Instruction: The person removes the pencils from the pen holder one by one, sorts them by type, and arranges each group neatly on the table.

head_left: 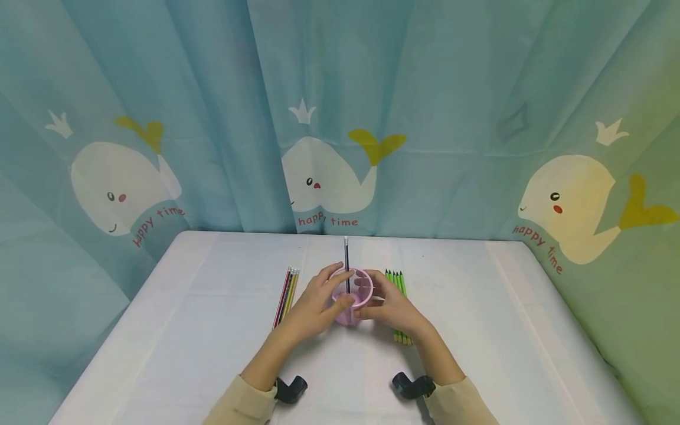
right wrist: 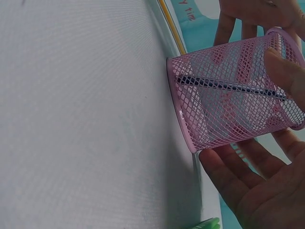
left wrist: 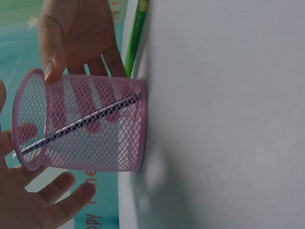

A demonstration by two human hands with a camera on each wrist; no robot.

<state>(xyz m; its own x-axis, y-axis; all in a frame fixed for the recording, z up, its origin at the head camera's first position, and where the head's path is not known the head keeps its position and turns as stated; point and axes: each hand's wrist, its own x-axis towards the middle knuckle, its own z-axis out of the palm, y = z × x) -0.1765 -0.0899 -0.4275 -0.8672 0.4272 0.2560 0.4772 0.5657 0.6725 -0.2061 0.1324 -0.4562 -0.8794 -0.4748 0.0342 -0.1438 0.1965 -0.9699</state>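
Observation:
A pink mesh pencil cup [head_left: 349,317] stands upright at the middle of the table between both hands. One dark pencil [head_left: 347,255] leans inside it, its white end above the rim. My left hand [head_left: 317,304] holds the cup's left side at the rim, thumb on the near side and fingers spread toward the far side. On the opposite side my right hand [head_left: 392,307] grips the cup, its thumb in front; in the left wrist view its fingers show through the mesh [left wrist: 95,138] behind the cup. Palms are partly hidden in the head view.
Several pencils in red, dark and yellow [head_left: 285,298] lie side by side left of the cup. A row of several green pencils [head_left: 399,286] lies to the right, partly under the right hand. Behind the white table [head_left: 212,295] hangs a blue-green curtain [head_left: 451,118] printed with whales.

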